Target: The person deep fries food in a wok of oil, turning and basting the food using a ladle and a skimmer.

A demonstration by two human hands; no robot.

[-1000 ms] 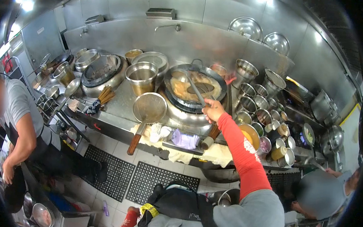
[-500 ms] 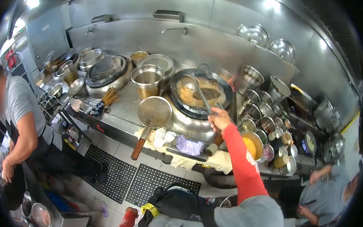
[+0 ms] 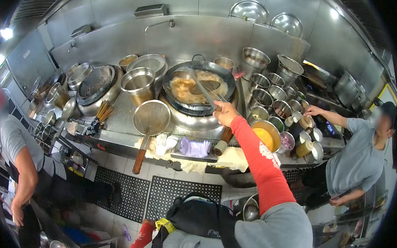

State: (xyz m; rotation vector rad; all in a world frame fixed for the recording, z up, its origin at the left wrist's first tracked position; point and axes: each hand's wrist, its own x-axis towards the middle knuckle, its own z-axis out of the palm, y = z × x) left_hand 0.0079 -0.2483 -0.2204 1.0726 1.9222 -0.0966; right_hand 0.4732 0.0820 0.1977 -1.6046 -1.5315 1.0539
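Note:
My right hand is closed around the handle of a long metal ladle. The ladle reaches into a black wok on the burner, its bowl blurred toward the left. Foaming, light brown liquid fills much of the wok, with a dark patch at its middle. My left hand hangs low beside my waist; its fingers do not show clearly. A mesh strainer with a wooden handle rests at the counter's front, left of the wok.
Metal pots and seasoning containers crowd the right, near a bowl of orange-yellow liquid. A tall pot stands left of the wok. One person reaches toward the containers at right; another person bends at left. Rubber mats cover the floor.
My view has shifted, so the stove sits further left in it. The ladle stays in the wok, where the liquid looks foamier. The person at right now stretches an arm toward the containers.

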